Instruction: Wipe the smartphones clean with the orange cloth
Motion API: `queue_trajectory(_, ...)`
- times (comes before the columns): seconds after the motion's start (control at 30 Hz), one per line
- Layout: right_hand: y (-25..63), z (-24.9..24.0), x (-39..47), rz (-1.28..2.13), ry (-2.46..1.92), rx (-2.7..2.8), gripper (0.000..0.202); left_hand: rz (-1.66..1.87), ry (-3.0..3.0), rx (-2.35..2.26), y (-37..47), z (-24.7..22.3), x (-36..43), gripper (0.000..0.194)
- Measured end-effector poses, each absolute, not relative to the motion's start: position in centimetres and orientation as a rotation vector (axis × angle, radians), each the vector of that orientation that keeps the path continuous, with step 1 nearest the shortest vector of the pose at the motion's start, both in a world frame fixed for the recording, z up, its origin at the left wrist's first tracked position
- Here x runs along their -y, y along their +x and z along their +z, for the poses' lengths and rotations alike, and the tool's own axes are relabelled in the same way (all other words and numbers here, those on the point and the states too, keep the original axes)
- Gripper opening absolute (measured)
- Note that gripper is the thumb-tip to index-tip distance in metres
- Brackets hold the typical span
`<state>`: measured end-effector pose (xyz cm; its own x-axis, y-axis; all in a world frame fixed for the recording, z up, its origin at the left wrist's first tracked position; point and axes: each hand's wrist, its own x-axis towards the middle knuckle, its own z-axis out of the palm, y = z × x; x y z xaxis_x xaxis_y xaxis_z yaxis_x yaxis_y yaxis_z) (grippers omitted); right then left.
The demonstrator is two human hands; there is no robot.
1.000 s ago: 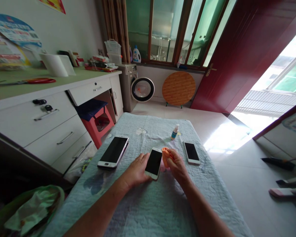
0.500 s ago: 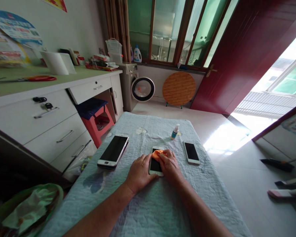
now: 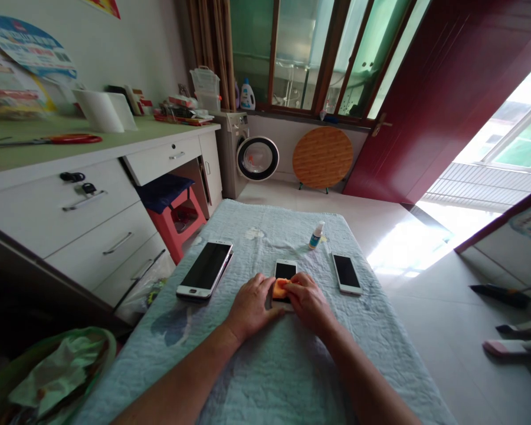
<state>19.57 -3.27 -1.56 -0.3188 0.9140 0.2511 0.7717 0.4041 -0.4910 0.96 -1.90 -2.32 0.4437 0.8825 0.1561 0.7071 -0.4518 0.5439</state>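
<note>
Phone (image 3: pixel 285 268), white-framed and dark-screened, lying on a pale blue quilted cover (image 3: pixel 265 378) with its top edge toward twelve o'clock; clock directions are taken from this phone, as seen by the wearer. An orange cloth (image 3: pixel 280 289) rests on the middle of the screen. The right hand (image 3: pixel 310 301), entering from five o'clock, has its fingers drawn together and pinched on the cloth. The left hand (image 3: pixel 251 304), entering from seven o'clock, holds the phone's lower left corner: fingers close together along the left edge, thumb spread from them across the bottom edge.

At one o'clock a small spray bottle (image 3: pixel 316 236) stands upright. At three o'clock lies a second white phone (image 3: pixel 347 274), screen up, well apart from the hands. At nine o'clock a large phone (image 3: pixel 206 268) lies screen up upon another device, of which only an edge shows.

Beyond the cover: a waste basket (image 3: pixel 111 349) at eight o'clock; a red stool (image 3: pixel 172 233) and a green-topped desk (image 3: pixel 153 131) at ten; a washing machine (image 3: pixel 230 159), door open, toward eleven; a red door (image 3: pixel 407 112) at one.
</note>
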Motion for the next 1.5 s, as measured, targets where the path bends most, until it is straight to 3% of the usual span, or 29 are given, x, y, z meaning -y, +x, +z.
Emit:
queue_trajectory(0.13,19.7,-1.9,2.2,0.333,-1.557,2.066,0.026,0.599,2.325,-1.303,0.8,-2.2,1.6,0.047)
queue_trajectory(0.37,19.7,-2.0,2.1,0.240,-1.678,2.032,0.024,0.603,2.392,-1.254,0.9,-2.3,1.5,0.046)
queue_trajectory(0.73,20.4,-1.2,3.8,0.479,-1.416,2.199,0.022,0.574,2.418,-1.278,1.1,-2.3,1.5,0.040)
queue_trajectory(0.97,20.6,-2.0,2.4,0.346,-1.568,1.992,0.030,0.569,2.418,-1.260,0.9,-2.3,1.4,0.044)
queue_trajectory(1.5,19.6,-1.8,3.8,0.330,-1.623,2.023,0.027,0.598,2.359,-1.248,0.7,-1.8,1.8,0.051)
